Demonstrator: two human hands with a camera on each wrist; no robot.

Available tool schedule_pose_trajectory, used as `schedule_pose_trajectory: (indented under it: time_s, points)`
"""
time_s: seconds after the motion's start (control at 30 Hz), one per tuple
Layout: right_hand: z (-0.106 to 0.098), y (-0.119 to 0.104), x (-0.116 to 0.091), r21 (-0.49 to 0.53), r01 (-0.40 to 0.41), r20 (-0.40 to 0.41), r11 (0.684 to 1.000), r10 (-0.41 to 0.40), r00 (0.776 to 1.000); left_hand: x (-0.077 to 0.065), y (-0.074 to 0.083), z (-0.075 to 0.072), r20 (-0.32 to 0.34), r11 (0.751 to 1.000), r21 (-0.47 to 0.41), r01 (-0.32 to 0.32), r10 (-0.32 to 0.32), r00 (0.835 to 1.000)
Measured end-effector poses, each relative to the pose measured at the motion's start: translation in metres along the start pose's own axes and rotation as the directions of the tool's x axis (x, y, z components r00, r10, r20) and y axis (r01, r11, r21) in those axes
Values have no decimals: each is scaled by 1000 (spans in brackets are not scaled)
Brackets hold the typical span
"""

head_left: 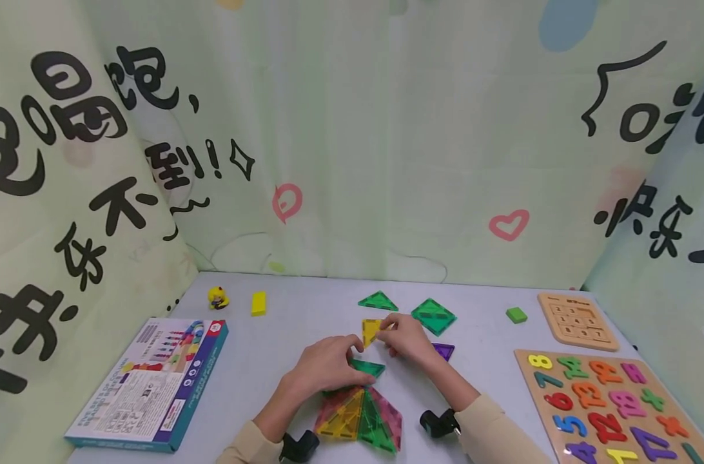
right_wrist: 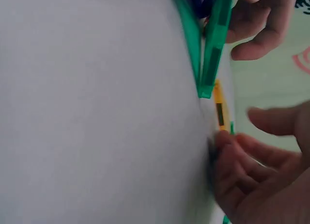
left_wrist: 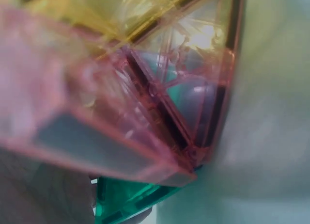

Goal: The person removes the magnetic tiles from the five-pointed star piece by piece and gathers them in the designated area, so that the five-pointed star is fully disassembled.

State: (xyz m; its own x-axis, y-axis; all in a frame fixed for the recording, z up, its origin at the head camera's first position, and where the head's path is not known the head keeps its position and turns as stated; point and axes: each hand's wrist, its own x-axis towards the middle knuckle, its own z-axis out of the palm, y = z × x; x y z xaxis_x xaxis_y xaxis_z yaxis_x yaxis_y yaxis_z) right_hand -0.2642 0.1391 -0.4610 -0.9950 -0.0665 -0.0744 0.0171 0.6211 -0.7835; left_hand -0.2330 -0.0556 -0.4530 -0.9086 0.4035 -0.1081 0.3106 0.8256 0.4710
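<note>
My left hand (head_left: 329, 364) holds a green triangular magnetic tile (head_left: 368, 368) above a built shape of translucent tiles (head_left: 343, 415) in pink, yellow and green. Close up in the left wrist view, pink tiles (left_wrist: 160, 112) hide most of that hand, and the green tile (left_wrist: 126, 200) shows below them. Farther forward, my right hand (head_left: 407, 336) pinches the right side of a yellow triangular tile (head_left: 370, 327) at the table. In the right wrist view its curled fingers (right_wrist: 242, 166) meet the yellow tile (right_wrist: 220, 107); the exact contact is partly hidden.
Loose green tiles (head_left: 378, 300) lie behind the hands, and a purple tile (head_left: 443, 350) lies by the right wrist. On the left are a box (head_left: 149, 380), a yellow block (head_left: 258, 303) and a small toy (head_left: 217, 298). A number board (head_left: 619, 412), wooden board (head_left: 578, 322) and green block (head_left: 516, 315) occupy the right.
</note>
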Motion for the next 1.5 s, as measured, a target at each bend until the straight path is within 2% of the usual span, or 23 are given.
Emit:
schedule_pose_trajectory:
  time_s: [0.07, 0.13, 0.2, 0.27, 0.37, 0.53, 0.63, 0.73, 0.8, 0.9, 1.0, 1.1, 1.17, 1.27, 1.33, 1.43, 1.5]
  points:
    - [-3, -3, -10, -20, 7, 121, 1000, -5, 993, -1, 0, -1, -4, 1000, -2, 9, -9, 1000]
    - [-6, -5, -19, -18, 22, 235, 1000, -18, 972, -2, 0, -1, -19, 1000, 5, 15, -15, 1000]
    - [-7, -7, -27, 26, 19, 318, 999, -27, 948, -3, 0, -2, -36, 1000, 9, 14, -13, 999]
    - [-7, -7, -33, 99, -10, 365, 995, -27, 931, -3, -1, -2, -55, 1000, 16, 6, -5, 998]
    - [-5, -5, -36, 235, -86, 382, 968, -10, 924, -4, -2, -2, -74, 1000, 14, -2, 3, 997]
    - [0, 3, -35, 438, -214, 358, 873, 49, 932, -3, -2, 0, -71, 1000, 3, 9, -9, 997]
    - [2, 8, -35, 497, -228, 321, 837, 67, 945, -1, -3, 2, -52, 1000, -28, 8, -9, 999]
    - [0, 12, -34, 527, -202, 274, 825, 59, 960, 1, -4, 2, -31, 997, -81, -1, -2, 1000]
    - [-3, 14, -34, 525, -171, 237, 834, 49, 970, 1, -5, 1, -14, 993, -119, -6, 4, 1000]
    - [-7, 17, -31, 466, -104, 185, 879, 18, 983, 2, -8, -3, 27, 984, -177, -17, 22, 999]
    - [-10, 17, -30, 329, -23, 132, 944, -22, 991, 1, -16, -11, 72, 973, -231, -15, 32, 997]
    - [-9, 17, -28, 168, 47, 85, 985, -61, 995, -3, -28, -22, 107, 971, -237, 31, -6, 994]
    - [-9, 16, -28, 68, 84, 52, 994, -87, 995, -6, -35, -29, 118, 973, -218, 74, -49, 992]
    - [-8, 14, -29, -39, 126, 15, 991, -126, 992, -10, -43, -34, 138, 969, -197, 146, -120, 983]
    - [-8, 12, -30, -93, 148, -13, 985, -150, 989, -12, -47, -36, 153, 958, -225, 175, -143, 978]
    - [-8, 9, -33, -96, 160, -13, 983, -161, 987, -12, -53, -37, 173, 930, -316, 188, -138, 975]
    - [-6, 5, -35, -35, 155, 45, 987, -154, 987, -11, -58, -36, 175, 907, -383, 172, -112, 978]
